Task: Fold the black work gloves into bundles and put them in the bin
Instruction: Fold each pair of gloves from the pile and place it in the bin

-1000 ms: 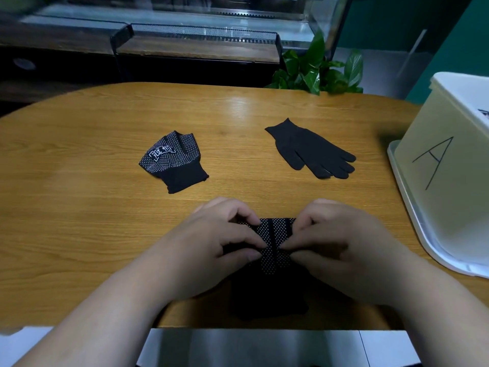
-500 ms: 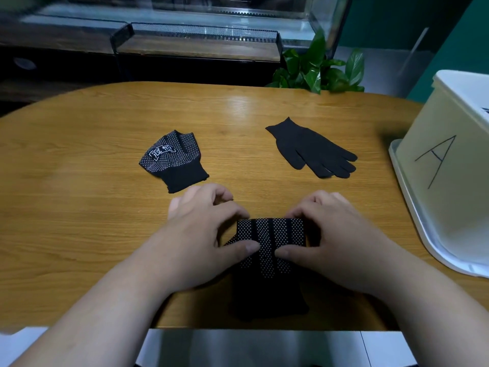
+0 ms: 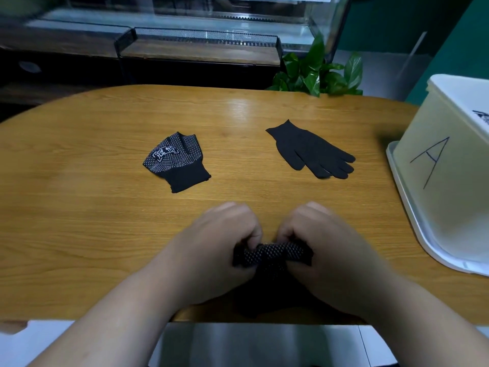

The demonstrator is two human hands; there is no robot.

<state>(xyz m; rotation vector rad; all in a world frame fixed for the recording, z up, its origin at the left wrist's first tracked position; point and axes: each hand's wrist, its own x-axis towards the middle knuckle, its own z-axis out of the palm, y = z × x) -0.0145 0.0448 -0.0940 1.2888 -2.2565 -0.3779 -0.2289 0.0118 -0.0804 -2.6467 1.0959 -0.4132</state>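
So, my left hand and right hand both grip a white-dotted black glove on the glossy wooden worktop, leafy green plant behind.

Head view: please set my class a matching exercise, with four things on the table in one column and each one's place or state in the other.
Column 1:
1 logo glove
2 plain glove
3 nearest glove
4 white bin

Column 2:
a far right, marked A
b gripped by the left hand and right hand
c lying flat, unfolded
d folded into a bundle

Pairs: 1-d, 2-c, 3-b, 4-a
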